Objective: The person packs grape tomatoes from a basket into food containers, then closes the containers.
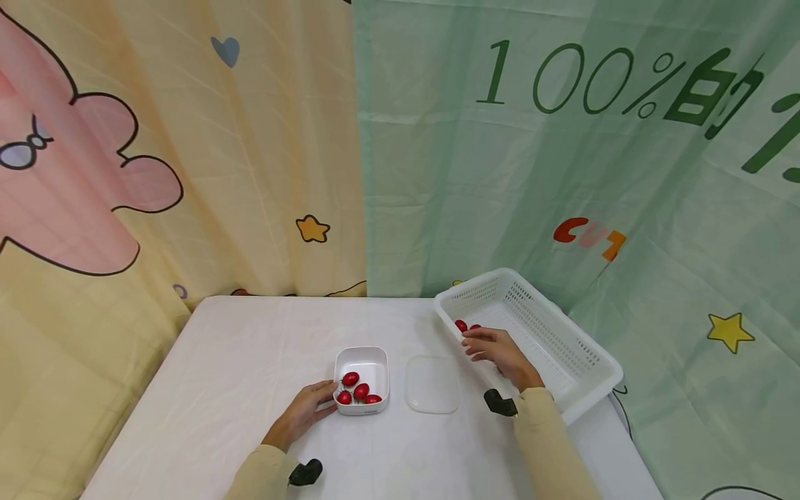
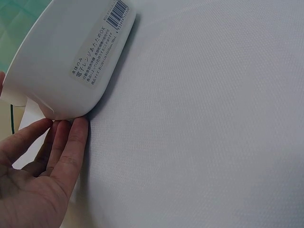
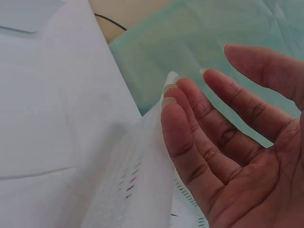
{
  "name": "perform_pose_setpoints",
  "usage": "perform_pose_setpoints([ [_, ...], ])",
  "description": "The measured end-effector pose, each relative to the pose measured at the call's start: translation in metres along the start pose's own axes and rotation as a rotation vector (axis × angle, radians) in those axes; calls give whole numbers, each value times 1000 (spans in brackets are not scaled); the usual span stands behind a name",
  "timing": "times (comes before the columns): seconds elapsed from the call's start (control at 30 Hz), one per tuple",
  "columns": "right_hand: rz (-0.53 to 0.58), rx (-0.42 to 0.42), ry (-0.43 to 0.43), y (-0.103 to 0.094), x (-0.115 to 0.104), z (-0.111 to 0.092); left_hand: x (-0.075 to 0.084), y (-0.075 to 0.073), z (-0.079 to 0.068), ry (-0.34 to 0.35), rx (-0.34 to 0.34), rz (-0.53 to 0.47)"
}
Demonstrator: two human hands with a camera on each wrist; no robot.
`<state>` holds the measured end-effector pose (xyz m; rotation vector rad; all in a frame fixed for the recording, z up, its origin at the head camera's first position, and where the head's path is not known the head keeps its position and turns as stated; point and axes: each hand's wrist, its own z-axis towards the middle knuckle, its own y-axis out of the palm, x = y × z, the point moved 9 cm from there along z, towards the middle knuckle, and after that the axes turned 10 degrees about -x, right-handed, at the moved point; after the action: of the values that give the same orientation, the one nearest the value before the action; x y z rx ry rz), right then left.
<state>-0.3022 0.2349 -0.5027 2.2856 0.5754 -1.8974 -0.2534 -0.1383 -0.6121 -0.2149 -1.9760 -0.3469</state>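
1. Far behind the white table (image 1: 262,347) hang a yellow curtain (image 1: 269,139) on the left and a green curtain (image 1: 431,160) on the right; a dark cable (image 1: 626,415) shows beyond the table's right edge.
2. A clear lid (image 1: 432,385) lies flat on the table, between the small box and the large basket.
3. In the way of the head view, the right hand (image 1: 496,351) and its sleeve (image 1: 550,441) cover part of the basket's near left side. The basket's slotted wall stands between the right wrist view and the tomatoes, with only red specks showing through.
4. The white basket (image 1: 531,330) sits at the table's right; two red tomatoes (image 1: 461,325) show inside at its left end, one partly hidden by the right hand.
5. The white box (image 1: 369,362), left of the lid, holds four red tomatoes; its printed label (image 2: 97,50) faces near.
6. The left hand (image 1: 306,410) touches the box's left side, fingers fairly straight.
7. The right hand is over the basket's near left rim, fingers loosely spread, thumb apart; whether its fingertips touch the rim, one cannot tell.
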Motion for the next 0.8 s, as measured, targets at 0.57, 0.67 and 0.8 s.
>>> perform_pose_setpoints([
  [0.57,-52,71,168,-49,36,-33,-3,1,2,6,-14,8],
  [0.67,-60,34,201,-53,44,-39,-3,1,1,2,-6,5],
  [0.8,-85,-6,227,-58,51,-46,-2,-1,1,-3,9,9],
])
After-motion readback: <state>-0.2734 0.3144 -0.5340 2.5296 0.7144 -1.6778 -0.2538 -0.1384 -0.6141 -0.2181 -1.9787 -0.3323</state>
